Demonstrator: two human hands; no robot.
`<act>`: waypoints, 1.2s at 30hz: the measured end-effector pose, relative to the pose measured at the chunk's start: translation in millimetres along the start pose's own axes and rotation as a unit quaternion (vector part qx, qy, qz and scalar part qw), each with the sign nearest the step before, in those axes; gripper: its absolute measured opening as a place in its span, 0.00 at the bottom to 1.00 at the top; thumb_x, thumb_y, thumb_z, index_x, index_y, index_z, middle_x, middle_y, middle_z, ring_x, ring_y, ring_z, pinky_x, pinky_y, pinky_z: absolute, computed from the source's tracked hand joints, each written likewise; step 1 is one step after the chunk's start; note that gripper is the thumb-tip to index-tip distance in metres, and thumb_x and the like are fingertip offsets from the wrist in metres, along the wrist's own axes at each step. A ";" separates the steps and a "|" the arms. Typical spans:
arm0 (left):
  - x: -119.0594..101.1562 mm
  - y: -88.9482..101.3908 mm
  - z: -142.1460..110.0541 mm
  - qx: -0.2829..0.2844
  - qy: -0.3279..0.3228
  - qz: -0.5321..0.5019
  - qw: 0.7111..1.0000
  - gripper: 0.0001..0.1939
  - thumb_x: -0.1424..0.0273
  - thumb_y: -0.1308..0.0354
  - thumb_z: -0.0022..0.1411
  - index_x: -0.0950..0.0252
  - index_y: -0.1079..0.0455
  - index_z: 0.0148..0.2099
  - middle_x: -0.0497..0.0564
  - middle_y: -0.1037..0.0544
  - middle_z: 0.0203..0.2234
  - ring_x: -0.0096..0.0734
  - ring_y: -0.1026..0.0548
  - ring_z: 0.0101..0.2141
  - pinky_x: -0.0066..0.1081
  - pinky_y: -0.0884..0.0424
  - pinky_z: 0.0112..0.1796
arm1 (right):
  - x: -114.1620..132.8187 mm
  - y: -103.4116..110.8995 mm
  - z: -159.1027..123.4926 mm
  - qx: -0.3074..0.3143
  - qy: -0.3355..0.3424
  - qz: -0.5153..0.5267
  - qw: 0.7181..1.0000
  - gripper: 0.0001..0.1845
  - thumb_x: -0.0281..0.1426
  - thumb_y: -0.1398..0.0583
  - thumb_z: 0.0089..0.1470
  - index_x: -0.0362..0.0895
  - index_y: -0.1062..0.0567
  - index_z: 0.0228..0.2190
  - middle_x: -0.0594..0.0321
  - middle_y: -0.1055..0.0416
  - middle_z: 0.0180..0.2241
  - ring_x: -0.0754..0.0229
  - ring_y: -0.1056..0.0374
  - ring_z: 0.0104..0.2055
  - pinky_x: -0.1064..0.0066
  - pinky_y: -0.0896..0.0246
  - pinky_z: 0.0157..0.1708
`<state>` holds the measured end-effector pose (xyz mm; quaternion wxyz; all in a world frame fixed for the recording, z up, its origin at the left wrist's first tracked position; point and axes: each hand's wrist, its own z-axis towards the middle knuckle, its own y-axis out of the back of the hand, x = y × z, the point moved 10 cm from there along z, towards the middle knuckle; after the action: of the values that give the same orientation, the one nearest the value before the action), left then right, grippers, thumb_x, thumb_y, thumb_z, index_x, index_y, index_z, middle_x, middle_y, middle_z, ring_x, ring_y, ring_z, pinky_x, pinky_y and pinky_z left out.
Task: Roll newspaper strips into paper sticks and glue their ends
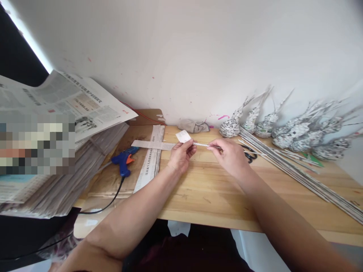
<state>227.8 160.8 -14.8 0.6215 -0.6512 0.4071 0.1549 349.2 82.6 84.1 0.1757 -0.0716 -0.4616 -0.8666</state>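
Note:
A thin rolled newspaper tube (200,144) runs between my hands above the wooden table. My left hand (181,155) pinches its left end, where a loose paper flap (183,135) sticks up. From behind this hand a flat paper strip (151,145) reaches out to the left; where it joins the tube is hidden. My right hand (227,151) is closed around the tube farther along, thumb and fingertips together. The tube seems to continue past that hand toward black-handled scissors (250,155), which are partly covered by it.
Left lie a blue glue gun (121,162) with a cord, cut newspaper strips (147,168) and a tall newspaper stack (82,170). A grey cloth (193,126) rests by the wall. Right are long paper sticks (300,177) and several woven paper vessels (229,128).

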 end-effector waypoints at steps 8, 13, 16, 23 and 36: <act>-1.5 -1.3 0.6 0.003 -0.001 -0.008 1.000 0.07 0.75 0.35 0.47 0.71 0.29 0.30 0.50 0.24 0.26 0.17 0.29 0.22 0.18 0.30 0.25 | -3.5 -3.3 0.2 0.043 -0.038 0.027 0.998 0.12 0.36 0.46 0.56 0.46 0.24 0.31 0.61 0.26 0.27 0.61 0.34 0.26 0.70 0.48 0.27; -2.7 -0.1 1.5 0.001 -0.001 -0.007 1.000 0.07 0.76 0.34 0.47 0.72 0.28 0.31 0.51 0.24 0.26 0.16 0.29 0.22 0.17 0.29 0.26 | -8.1 -5.7 0.4 0.060 -0.059 0.066 0.994 0.12 0.37 0.45 0.55 0.46 0.24 0.29 0.64 0.27 0.23 0.64 0.38 0.21 0.72 0.50 0.24; -2.3 -2.2 1.5 0.017 0.001 0.003 1.000 0.09 0.74 0.34 0.47 0.72 0.27 0.32 0.52 0.23 0.27 0.16 0.29 0.22 0.17 0.29 0.25 | -12.1 -8.8 -0.2 0.095 -0.070 0.071 0.990 0.12 0.38 0.45 0.55 0.46 0.25 0.28 0.66 0.29 0.20 0.65 0.41 0.19 0.72 0.52 0.22; 0.3 2.0 3.2 0.007 0.004 0.006 1.000 0.09 0.74 0.34 0.47 0.72 0.28 0.32 0.52 0.23 0.27 0.16 0.30 0.21 0.17 0.29 0.24 | -9.6 -13.6 -2.0 0.129 -0.053 0.075 0.987 0.11 0.39 0.43 0.52 0.46 0.25 0.29 0.65 0.27 0.24 0.63 0.37 0.23 0.72 0.50 0.24; -0.8 0.8 4.3 0.017 0.006 0.007 1.000 0.09 0.74 0.34 0.48 0.72 0.27 0.33 0.52 0.23 0.28 0.16 0.29 0.21 0.17 0.29 0.25 | -6.3 -15.0 -3.0 0.142 -0.047 0.080 0.986 0.12 0.39 0.45 0.55 0.46 0.25 0.30 0.67 0.30 0.21 0.65 0.39 0.21 0.73 0.53 0.23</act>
<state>228.1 165.1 -15.6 0.6290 -0.6384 0.4182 0.1483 349.6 89.3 69.0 0.2306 -0.1233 -0.5803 -0.7713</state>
